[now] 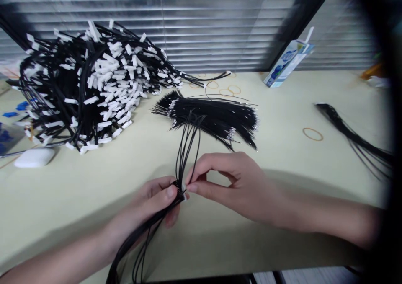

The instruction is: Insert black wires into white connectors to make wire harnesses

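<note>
Near the middle of the view, my left hand [160,198] grips a black connector [178,188] between thumb and fingers. A bundle of black wires [128,238] runs from it down past my left wrist, and several thin loose wires rise from its upper side. My right hand [234,185] pinches one thin black wire [195,166] right beside the connector, thumb and forefinger closed on it. The wire's tip is hidden by the fingertips. Beyond both hands lies a flat pile of short black wires [210,114] with shiny metal ends.
A large heap of black cables with white connectors [113,83] fills the back left. In front of it lies a white rounded case [34,157]. A drink carton with a straw [287,64] stands back right. A rubber band [313,134] and another black wire bundle [351,131] lie at right.
</note>
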The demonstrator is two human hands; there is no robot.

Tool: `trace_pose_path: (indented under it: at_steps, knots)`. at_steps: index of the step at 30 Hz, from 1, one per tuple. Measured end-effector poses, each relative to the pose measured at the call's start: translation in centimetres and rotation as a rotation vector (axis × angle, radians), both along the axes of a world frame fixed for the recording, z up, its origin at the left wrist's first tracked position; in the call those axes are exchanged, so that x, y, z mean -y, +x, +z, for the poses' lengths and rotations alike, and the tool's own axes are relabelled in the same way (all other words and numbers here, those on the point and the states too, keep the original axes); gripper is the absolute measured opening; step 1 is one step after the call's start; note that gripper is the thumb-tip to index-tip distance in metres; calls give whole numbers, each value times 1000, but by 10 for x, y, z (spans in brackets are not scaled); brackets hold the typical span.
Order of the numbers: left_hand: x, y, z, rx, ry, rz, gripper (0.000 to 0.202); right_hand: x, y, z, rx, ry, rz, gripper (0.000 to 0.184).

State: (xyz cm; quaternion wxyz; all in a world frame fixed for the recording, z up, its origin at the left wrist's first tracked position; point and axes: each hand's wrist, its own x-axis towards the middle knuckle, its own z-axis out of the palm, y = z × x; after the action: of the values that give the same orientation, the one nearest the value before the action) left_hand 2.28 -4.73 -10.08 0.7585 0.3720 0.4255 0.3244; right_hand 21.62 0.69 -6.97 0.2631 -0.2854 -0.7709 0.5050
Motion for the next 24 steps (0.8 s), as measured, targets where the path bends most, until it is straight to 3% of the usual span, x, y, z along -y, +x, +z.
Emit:
trace_pose_path:
  at_steps: [5, 8, 24]
  knots:
    - [0, 1, -1, 8, -10, 15, 46, 2, 1, 0, 45, 311, 6, 15]
    - [1, 1, -1, 15, -16, 18, 45, 2, 1, 0, 62, 414, 21, 14]
    - [0, 3, 0, 21, -21, 35, 45, -1, 1, 1, 80, 472, 7, 14]
